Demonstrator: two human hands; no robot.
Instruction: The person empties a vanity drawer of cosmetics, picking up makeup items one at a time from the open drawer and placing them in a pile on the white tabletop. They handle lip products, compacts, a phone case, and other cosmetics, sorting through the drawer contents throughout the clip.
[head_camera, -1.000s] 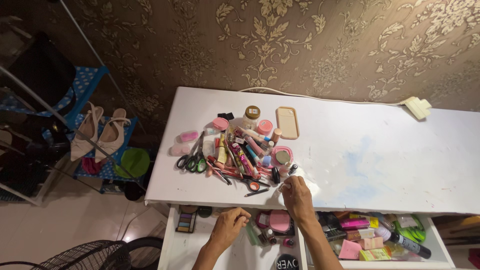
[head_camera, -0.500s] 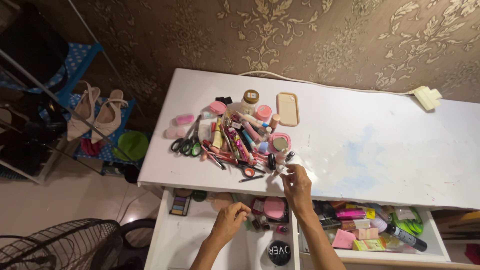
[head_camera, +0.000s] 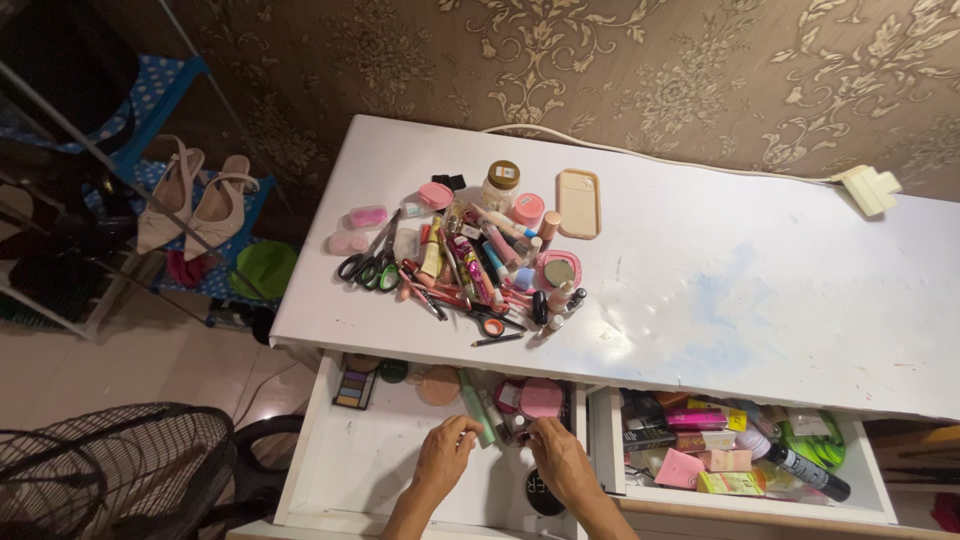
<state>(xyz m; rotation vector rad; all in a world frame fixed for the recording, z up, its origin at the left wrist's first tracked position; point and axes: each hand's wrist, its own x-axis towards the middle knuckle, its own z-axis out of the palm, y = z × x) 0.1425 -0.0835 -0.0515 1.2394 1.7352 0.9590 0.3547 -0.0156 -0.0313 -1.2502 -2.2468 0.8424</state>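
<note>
Both my hands are inside the open left drawer (head_camera: 330, 470) of a white table (head_camera: 760, 280). My left hand (head_camera: 446, 455) curls its fingers around a pale green tube (head_camera: 474, 405) lying in the drawer. My right hand (head_camera: 560, 458) is closed over small cosmetics next to a pink round compact (head_camera: 541, 397); what it grips is hidden. On the tabletop above lies a pile of cosmetics (head_camera: 480, 260) with pens, lipsticks, jars and scissors (head_camera: 368, 264).
The right drawer (head_camera: 740, 450) is open too and full of packets and bottles. An eyeshadow palette (head_camera: 354, 388) lies in the left drawer's far corner. A fan (head_camera: 110, 470) stands at lower left, a shoe rack (head_camera: 190, 205) with heels at left. A white plug (head_camera: 868, 187) rests at the back.
My right hand has come down off the tabletop pile into the left drawer. My left hand has moved onto the green tube. The view has shifted closer.
</note>
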